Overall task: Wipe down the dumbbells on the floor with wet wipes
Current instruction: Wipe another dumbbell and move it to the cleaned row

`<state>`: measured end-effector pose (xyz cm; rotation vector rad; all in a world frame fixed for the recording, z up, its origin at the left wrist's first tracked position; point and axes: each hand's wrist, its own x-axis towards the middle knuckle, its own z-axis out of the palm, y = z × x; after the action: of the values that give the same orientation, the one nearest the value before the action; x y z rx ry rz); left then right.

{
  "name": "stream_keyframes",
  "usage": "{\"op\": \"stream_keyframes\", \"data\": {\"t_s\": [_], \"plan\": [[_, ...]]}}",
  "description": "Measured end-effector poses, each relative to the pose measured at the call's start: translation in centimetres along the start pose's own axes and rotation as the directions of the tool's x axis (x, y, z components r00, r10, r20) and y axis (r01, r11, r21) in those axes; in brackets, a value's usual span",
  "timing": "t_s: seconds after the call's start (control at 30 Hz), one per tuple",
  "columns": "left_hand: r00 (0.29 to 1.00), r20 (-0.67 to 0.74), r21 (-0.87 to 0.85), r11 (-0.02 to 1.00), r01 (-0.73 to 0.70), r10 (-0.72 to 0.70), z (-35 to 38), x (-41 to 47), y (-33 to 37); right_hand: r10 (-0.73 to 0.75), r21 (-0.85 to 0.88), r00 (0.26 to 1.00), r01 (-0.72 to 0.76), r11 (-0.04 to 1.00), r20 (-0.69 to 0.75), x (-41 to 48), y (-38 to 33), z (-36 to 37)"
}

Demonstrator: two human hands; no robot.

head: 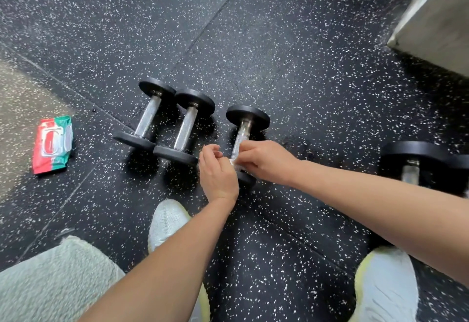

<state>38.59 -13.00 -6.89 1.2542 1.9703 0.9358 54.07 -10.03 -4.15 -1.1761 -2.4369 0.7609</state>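
**Both hands at the third dumbbell's handle**

The dumbbell (247, 121) lies on the speckled floor (317, 80), just right of two other dumbbells (186, 128) lying side by side. The right hand (266, 161) curls over the near end of its chrome handle, holding a white wipe (234, 163) against it. The left hand (218, 172) sits beside the wipe with its fingers curled. I cannot tell whether it pinches the wipe. The wipes pack (53, 144) lies well apart, near the floor's left edge.
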Motion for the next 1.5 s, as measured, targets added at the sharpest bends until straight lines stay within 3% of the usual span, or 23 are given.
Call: {"op": "stream_keyframes", "data": {"t_s": [0.27, 0.5, 0.63, 0.73, 0.83, 0.9, 1.1, 1.23, 1.4, 1.5], "plan": [[0.999, 0.014, -0.046, 0.998, 0.038, -0.038, 0.2, -0.2, 0.6, 0.174, -0.017, 0.965, -0.181, 0.983, -0.196, 1.1, 1.3, -1.3], [0.970, 0.035, -0.032, 0.970, 0.240, -0.239, 0.1, -0.2, 1.7, 0.063, -0.024, 0.995, -0.064, 0.998, -0.074, 0.3, 1.5, -1.3], [0.947, 0.036, -0.049, 0.946, 0.319, -0.318, 0.6, -0.1, 2.3, 0.169, 0.002, 0.973, -0.171, 0.985, -0.157, 0.8, 2.2, -2.4], [0.923, 0.065, -0.149, 0.911, 0.386, -0.380, 0.6, 0.4, 2.2, 0.191, 0.008, 0.965, -0.193, 0.981, -0.177, 0.8, 1.7, -1.9], [0.858, 0.151, -0.319, 0.797, 0.513, -0.492, 0.5, 0.8, 2.2, 0.103, -0.013, 0.990, -0.105, 0.994, -0.092, 0.2, 1.0, -1.1], [0.835, 0.172, -0.336, 0.766, 0.548, -0.522, 0.5, 0.8, 2.4, 0.065, -0.036, 0.996, -0.067, 0.997, -0.052, -0.1, 0.8, -1.1], [0.836, 0.189, -0.111, 0.835, 0.539, -0.515, 0.3, 0.8, 2.7, 0.210, -0.017, 0.965, -0.215, 0.976, -0.161, 0.9, 2.1, -2.5], [0.850, 0.303, 0.112, 0.902, 0.417, -0.431, -0.4, 0.4, 3.5, 0.188, -0.042, 0.977, -0.193, 0.980, -0.103, -0.3, 1.7, -2.7], [0.746, 0.514, 0.259, 0.906, 0.335, -0.423, -2.5, 0.5, 3.6, 0.228, -0.035, 0.968, -0.233, 0.972, -0.105, -0.6, 1.8, -3.1], [0.684, 0.571, 0.365, 0.887, 0.283, -0.453, -3.9, 0.1, 3.6, 0.248, -0.037, 0.961, -0.254, 0.966, -0.120, -0.3, 1.1, -2.8]]}}
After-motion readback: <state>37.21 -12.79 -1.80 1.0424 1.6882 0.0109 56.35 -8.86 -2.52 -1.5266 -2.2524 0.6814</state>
